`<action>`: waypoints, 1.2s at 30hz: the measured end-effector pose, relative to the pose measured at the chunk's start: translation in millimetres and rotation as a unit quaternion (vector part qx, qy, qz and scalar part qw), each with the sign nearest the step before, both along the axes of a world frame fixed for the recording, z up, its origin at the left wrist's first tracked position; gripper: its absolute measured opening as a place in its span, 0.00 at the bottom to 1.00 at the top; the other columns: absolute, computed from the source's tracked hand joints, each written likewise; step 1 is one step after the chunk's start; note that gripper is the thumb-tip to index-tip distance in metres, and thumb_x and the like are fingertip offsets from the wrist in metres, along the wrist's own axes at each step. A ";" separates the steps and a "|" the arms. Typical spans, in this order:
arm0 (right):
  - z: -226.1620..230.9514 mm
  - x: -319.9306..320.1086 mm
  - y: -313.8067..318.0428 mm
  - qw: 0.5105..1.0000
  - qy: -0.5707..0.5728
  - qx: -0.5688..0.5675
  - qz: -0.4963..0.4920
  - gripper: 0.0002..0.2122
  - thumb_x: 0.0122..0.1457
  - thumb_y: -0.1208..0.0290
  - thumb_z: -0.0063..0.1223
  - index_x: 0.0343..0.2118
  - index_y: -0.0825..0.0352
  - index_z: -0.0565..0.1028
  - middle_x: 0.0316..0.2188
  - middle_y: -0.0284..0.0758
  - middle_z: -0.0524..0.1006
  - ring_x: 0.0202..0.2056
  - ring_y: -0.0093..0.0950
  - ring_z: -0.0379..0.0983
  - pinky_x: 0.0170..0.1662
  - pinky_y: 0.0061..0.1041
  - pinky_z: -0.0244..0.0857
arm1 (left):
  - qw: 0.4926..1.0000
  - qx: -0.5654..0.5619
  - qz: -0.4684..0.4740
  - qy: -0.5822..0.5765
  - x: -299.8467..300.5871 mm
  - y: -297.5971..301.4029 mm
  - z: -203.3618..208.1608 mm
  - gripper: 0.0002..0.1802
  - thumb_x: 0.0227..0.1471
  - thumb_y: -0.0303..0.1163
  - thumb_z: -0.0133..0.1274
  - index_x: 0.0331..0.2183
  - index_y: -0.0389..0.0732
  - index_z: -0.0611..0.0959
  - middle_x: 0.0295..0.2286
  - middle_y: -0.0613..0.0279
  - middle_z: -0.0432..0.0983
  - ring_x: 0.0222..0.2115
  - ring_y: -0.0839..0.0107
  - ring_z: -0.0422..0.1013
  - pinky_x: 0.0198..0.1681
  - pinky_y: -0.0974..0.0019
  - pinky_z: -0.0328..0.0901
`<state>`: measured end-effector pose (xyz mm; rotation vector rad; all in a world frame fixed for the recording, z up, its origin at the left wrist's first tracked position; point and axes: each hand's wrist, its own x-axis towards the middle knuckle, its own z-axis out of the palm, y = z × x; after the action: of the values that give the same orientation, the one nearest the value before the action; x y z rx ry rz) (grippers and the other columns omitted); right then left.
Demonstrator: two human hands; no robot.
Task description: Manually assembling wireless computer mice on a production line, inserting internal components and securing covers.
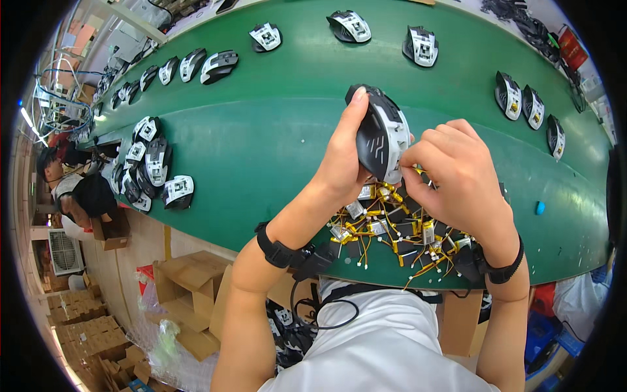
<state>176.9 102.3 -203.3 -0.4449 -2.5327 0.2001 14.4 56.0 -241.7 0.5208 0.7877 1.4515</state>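
A partly built computer mouse (379, 140), black with a white inner frame, is gripped in my left hand (338, 155), tilted up above the green table. The thumb lies along its black shell. My right hand (454, 173) pinches at the mouse's white side; its fingertips hide most of what is between them, though a bit of yellow wire shows just beside them. Below both hands lies a heap of small battery packs (428, 232), silver and dark grey with yellow tape and thin coloured wires ending in white plugs.
On the green table (255, 150), more mice (157, 160) are piled at the left. Several others stand spaced along the far side, including one mouse (420, 47) straight ahead. A blue cap (540, 208) lies at right. Cardboard boxes (189, 287) and a seated person (72, 186) are at left.
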 end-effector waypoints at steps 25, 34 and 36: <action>3.2 -2.9 -0.6 0.831 0.225 -0.500 -0.089 0.07 0.43 0.75 0.57 0.19 0.71 0.70 0.12 0.24 0.62 0.17 0.12 0.54 0.19 0.18 0.50 | 0.894 0.414 -0.006 0.171 -11.3 -3.7 18.9 0.45 0.31 0.30 0.61 0.53 0.51 0.60 0.52 0.38 0.59 0.57 0.44 0.55 0.57 0.49 0.56; -8.8 -4.8 -3.9 0.810 0.260 -0.518 -0.088 0.07 0.44 0.75 0.58 0.19 0.70 0.70 0.11 0.23 0.61 0.17 0.12 0.54 0.19 0.17 0.49 | 0.888 0.426 -0.018 0.172 -11.2 -2.5 14.0 0.45 0.29 0.28 0.60 0.53 0.49 0.60 0.52 0.37 0.59 0.57 0.45 0.56 0.58 0.48 0.53; -7.5 -4.2 -2.0 0.823 0.256 -0.499 -0.097 0.07 0.44 0.75 0.58 0.19 0.70 0.70 0.11 0.23 0.61 0.16 0.12 0.53 0.19 0.17 0.49 | 0.885 0.428 -0.022 0.184 -10.8 -1.7 13.9 0.45 0.29 0.28 0.60 0.53 0.48 0.60 0.52 0.37 0.60 0.56 0.46 0.57 0.57 0.50 0.54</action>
<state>172.7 100.3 -210.8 -0.8814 -1.6535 1.3875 3.5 54.3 -227.8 1.5130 0.3700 1.6416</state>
